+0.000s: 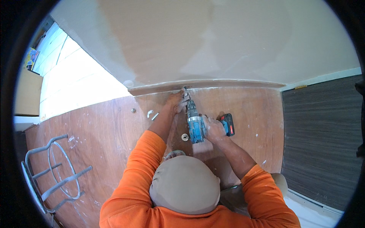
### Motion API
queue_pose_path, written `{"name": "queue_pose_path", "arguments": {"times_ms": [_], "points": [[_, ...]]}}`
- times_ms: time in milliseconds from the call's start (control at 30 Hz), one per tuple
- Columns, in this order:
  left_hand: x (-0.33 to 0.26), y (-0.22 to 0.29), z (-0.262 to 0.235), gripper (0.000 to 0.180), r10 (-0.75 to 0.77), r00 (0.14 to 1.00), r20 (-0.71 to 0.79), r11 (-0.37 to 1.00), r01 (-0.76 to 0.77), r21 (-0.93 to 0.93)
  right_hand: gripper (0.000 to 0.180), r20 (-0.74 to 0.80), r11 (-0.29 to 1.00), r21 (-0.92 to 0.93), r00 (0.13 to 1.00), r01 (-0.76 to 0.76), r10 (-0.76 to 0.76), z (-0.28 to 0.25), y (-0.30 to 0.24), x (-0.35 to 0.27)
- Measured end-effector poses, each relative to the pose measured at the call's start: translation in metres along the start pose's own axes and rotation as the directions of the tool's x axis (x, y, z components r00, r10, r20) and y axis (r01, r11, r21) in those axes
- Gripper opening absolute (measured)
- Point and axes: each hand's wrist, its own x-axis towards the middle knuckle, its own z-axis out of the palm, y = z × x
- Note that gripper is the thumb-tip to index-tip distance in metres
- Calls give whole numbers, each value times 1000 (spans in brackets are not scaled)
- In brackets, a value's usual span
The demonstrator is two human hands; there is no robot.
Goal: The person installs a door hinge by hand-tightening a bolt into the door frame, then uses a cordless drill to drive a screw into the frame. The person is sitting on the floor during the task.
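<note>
One cordless drill (195,123), blue-bodied with a black and red battery pack, lies against the brown wood panel (106,140), its bit at the seam below the beige wall (213,41). The right hand (214,129) is wrapped closed around the drill grip. The left hand (175,102) presses at the seam beside the bit; how far its fingers curl cannot be told. One round metal fitting (185,137) sits just beside the drill body. Two white plugs (152,114) and one screw head (133,110) lie left of the hands. One grey metal wire frame (53,171) rests at lower left. A yellow and blue package (30,59) stands at upper left. Dark striped panelling (323,140) fills the right.
</note>
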Motion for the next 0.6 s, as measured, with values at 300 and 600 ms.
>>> {"name": "queue_pose_path", "arguments": {"times_ms": [300, 600], "points": [[5, -11, 0, 43, 51, 992, -116, 997, -44, 66, 65, 26, 1000, -14, 1000, 8, -7, 5, 2, -9], [-64, 9, 6, 53, 414, 895, -167, 422, -26, 906, 70, 68, 998, -48, 997, -30, 33, 15, 16, -19]]}}
